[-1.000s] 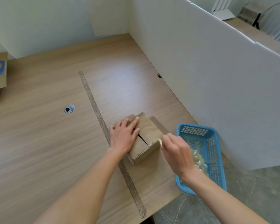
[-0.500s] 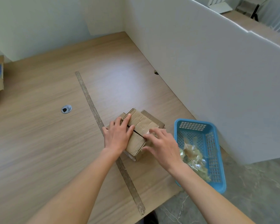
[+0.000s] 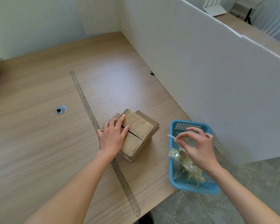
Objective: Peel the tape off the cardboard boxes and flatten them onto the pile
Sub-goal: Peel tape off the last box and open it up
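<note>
White partition panels stand along the far and right sides of a wide, pale wood-grain desk; grey marbled floor shows past the desk's near right corner. A long, worn grey strip runs along the desktop from the far side to the near edge, passing just under the left wrist.

Beneath the left hand sits a small brown cardboard box, its top flaps closed with a dark seam between them. This hand lies flat on the box's left half, fingers straight and spread, pressing down. A flat piece of brown cardboard pokes out from behind the box, on the side away from the hand.

To the right of the box, well apart from it, a blue plastic mesh basket rests at the desk's corner. It holds crumpled clear peeled tape. The right hand hovers over the basket, thumb and forefinger pinched together on a small strip of clear tape that juts toward the box.

Far to the left of the left hand, a small round metal grommet is set into the desktop.
</note>
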`<move>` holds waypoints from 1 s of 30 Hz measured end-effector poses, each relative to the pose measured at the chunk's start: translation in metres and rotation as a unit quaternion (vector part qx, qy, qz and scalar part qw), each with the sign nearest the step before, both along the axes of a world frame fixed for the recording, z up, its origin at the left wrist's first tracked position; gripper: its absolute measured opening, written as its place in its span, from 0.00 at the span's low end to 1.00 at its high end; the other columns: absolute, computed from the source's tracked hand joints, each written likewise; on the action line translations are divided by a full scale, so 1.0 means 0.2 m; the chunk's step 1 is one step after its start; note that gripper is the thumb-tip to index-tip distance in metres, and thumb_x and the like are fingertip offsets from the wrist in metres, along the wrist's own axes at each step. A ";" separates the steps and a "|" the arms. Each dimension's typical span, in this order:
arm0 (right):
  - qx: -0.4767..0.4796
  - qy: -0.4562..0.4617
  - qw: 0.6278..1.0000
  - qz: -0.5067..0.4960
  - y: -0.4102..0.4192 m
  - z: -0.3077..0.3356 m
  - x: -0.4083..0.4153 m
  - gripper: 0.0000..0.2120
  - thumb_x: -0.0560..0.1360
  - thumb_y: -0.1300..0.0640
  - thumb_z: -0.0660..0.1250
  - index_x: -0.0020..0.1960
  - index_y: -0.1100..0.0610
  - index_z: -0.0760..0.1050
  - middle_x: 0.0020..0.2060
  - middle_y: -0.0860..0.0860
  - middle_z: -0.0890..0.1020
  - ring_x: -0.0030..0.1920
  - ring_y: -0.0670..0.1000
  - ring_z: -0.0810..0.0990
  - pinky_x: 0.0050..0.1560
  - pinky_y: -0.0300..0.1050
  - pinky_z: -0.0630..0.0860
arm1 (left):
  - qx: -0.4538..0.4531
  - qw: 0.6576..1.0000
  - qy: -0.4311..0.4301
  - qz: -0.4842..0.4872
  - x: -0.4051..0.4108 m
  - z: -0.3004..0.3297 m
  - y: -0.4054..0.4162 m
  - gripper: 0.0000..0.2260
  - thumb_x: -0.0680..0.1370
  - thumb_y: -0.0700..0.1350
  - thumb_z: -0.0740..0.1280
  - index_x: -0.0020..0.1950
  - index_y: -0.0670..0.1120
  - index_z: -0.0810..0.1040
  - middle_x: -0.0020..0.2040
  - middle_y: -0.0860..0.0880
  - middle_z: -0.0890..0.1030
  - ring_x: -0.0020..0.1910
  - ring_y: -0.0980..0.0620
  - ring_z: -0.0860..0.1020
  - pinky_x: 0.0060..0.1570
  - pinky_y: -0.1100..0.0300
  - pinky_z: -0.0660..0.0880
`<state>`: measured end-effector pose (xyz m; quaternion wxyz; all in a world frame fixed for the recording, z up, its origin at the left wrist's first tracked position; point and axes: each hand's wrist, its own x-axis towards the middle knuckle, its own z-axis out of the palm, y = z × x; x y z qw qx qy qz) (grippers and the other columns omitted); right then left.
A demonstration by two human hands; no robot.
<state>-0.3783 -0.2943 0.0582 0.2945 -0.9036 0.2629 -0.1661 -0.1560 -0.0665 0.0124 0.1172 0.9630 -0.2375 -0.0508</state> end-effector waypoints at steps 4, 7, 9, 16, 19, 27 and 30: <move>0.178 0.041 0.983 -0.029 -0.11 0.02 -0.05 0.22 0.71 0.51 0.79 0.61 0.39 0.75 0.42 0.39 0.86 0.45 0.39 0.83 0.52 0.44 0.78 | -0.005 1.000 -0.001 0.003 0.00 -0.01 0.00 0.25 0.82 0.65 0.51 0.79 0.63 0.59 0.70 0.53 0.71 0.66 0.49 0.70 0.52 0.50 0.60; 0.203 0.155 0.964 -0.070 -0.11 -0.08 -0.09 0.26 0.70 0.51 0.80 0.63 0.46 0.74 0.45 0.44 0.86 0.45 0.41 0.83 0.52 0.44 0.78 | -0.011 1.000 -0.004 0.005 0.00 0.00 0.00 0.25 0.82 0.65 0.51 0.79 0.62 0.59 0.70 0.53 0.72 0.66 0.48 0.70 0.54 0.49 0.62; 0.151 0.181 0.969 -0.071 -0.10 -0.15 -0.07 0.18 0.69 0.52 0.81 0.56 0.47 0.78 0.54 0.44 0.81 0.45 0.42 0.82 0.51 0.43 0.78 | -0.015 1.000 -0.004 0.006 0.00 -0.01 0.00 0.25 0.83 0.65 0.52 0.79 0.62 0.60 0.70 0.53 0.72 0.66 0.48 0.70 0.55 0.48 0.63; -0.147 0.231 0.962 -0.017 -0.07 -0.23 -0.02 0.15 0.66 0.45 0.80 0.43 0.49 0.78 0.41 0.45 0.81 0.44 0.48 0.77 0.50 0.46 0.72 | -0.028 1.000 -0.003 0.006 0.00 -0.01 0.00 0.25 0.82 0.65 0.53 0.79 0.63 0.61 0.69 0.53 0.72 0.65 0.48 0.70 0.55 0.47 0.64; -0.171 0.250 0.952 0.033 -0.02 -0.24 -0.04 0.10 0.73 0.48 0.76 0.42 0.54 0.83 0.38 0.48 0.84 0.39 0.50 0.82 0.41 0.45 0.79 | -0.021 1.000 -0.007 0.003 0.00 -0.01 0.00 0.25 0.83 0.65 0.53 0.79 0.62 0.60 0.69 0.53 0.72 0.65 0.48 0.70 0.55 0.48 0.64; -0.096 0.297 0.937 0.159 -0.07 -0.24 -0.12 0.12 0.84 0.53 0.61 0.55 0.55 0.83 0.57 0.46 0.72 0.54 0.49 0.72 0.53 0.46 0.75 | -0.014 1.000 -0.007 0.004 0.00 -0.01 0.01 0.25 0.83 0.65 0.52 0.79 0.62 0.60 0.69 0.53 0.72 0.65 0.49 0.70 0.52 0.51 0.61; -0.066 0.264 0.954 0.129 -0.11 -0.20 -0.11 0.09 0.81 0.58 0.65 0.55 0.53 0.84 0.59 0.47 0.72 0.59 0.50 0.71 0.57 0.45 0.72 | -0.014 1.000 -0.006 0.005 0.00 -0.01 0.01 0.24 0.83 0.65 0.52 0.79 0.63 0.60 0.69 0.54 0.72 0.64 0.49 0.70 0.52 0.51 0.61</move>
